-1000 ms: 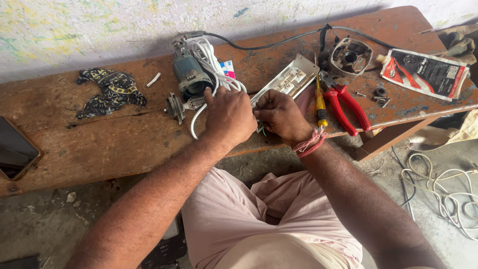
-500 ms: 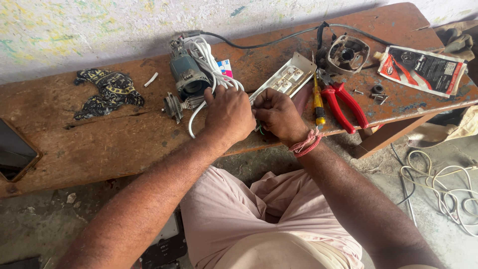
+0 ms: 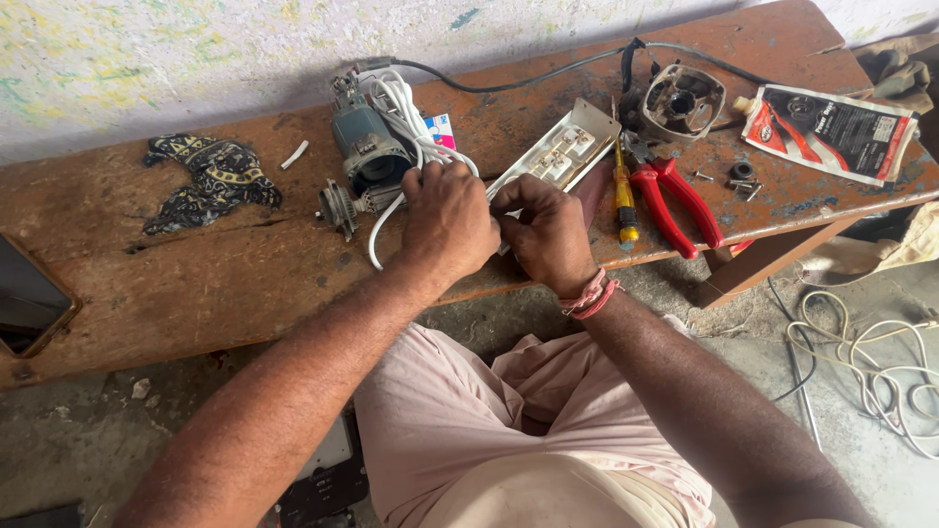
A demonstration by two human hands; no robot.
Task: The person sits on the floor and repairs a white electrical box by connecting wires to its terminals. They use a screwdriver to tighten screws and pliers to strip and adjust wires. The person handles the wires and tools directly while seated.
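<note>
My left hand [image 3: 448,220] and my right hand [image 3: 544,233] meet at the front of a worn wooden bench [image 3: 196,284], both closed on a white cable [image 3: 406,112] that loops up to a grey-green motor housing [image 3: 364,147]. What sits between my fingertips is hidden by the hands. A white switch board [image 3: 562,149] lies just beyond my right hand. A small geared rotor part [image 3: 339,206] rests left of my left hand.
Red-handled pliers [image 3: 680,200] and a yellow screwdriver [image 3: 623,196] lie right of my hands. Farther right are a round metal housing [image 3: 683,100], loose screws and a black, red and white pouch [image 3: 831,117]. A patterned rag [image 3: 210,176] and a phone [image 3: 29,298] lie left. White wire [image 3: 871,362] coils on the floor.
My hands stay together on the white cable, working it slightly. The view has shifted a little, otherwise the bench items have not moved.
</note>
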